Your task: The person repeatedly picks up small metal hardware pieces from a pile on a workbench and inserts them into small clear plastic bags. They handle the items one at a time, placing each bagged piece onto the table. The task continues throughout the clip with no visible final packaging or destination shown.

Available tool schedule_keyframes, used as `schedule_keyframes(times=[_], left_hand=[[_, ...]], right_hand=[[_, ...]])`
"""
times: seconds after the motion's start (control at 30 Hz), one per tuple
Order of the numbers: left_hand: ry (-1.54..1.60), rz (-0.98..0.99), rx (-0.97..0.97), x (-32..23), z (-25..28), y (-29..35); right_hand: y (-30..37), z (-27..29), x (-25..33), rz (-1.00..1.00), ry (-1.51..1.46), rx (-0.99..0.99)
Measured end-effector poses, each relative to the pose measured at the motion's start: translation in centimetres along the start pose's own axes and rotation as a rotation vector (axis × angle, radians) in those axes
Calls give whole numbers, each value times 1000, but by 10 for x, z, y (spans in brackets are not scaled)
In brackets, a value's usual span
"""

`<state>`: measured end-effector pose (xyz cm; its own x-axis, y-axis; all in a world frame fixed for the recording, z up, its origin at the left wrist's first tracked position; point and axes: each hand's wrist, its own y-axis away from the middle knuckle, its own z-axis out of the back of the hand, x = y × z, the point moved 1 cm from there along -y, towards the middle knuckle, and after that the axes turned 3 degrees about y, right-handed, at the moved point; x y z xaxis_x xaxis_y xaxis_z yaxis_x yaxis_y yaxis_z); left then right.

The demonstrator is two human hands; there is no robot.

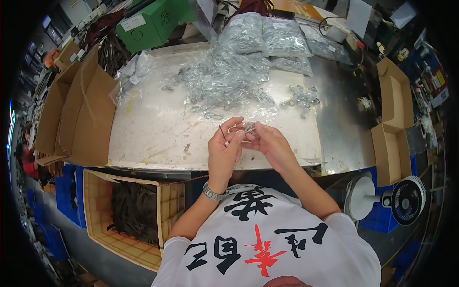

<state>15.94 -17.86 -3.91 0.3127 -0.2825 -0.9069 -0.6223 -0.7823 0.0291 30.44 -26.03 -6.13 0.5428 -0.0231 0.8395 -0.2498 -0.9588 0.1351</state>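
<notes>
Above the front part of the worktable, my hands meet around a small silvery metal piece (pixel 249 127), which looks like a snap hook; the fingers partly cover it. My left hand (pixel 224 149) is closed with its fingertips on the piece. A thin dark pointed tool (pixel 222 131) also sticks out of that hand. From the other side, my right hand (pixel 273 145) pinches the same piece between thumb and fingers. Just beyond lie loose metal hooks (pixel 210 113) and a large heap of similar hooks (pixel 222 76) under clear plastic. A smaller pile of hooks (pixel 304 99) sits to the right.
Filled clear bags (pixel 287 38) are stacked at the back, near a green machine (pixel 155 24). Cardboard boxes stand left (pixel 91 115) and right (pixel 393 107). Below the table edge are a yellow crate (pixel 172 205) of dark straps and a black fan (pixel 406 201).
</notes>
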Motion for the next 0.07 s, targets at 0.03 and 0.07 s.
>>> schedule_keyframes(times=[0.03,0.07], left_hand=[[5,4,10,0,1,0],[5,5,9,0,1,0]], right_hand=[[0,2,0,-14,-2,13],[0,3,0,-29,-2,26]])
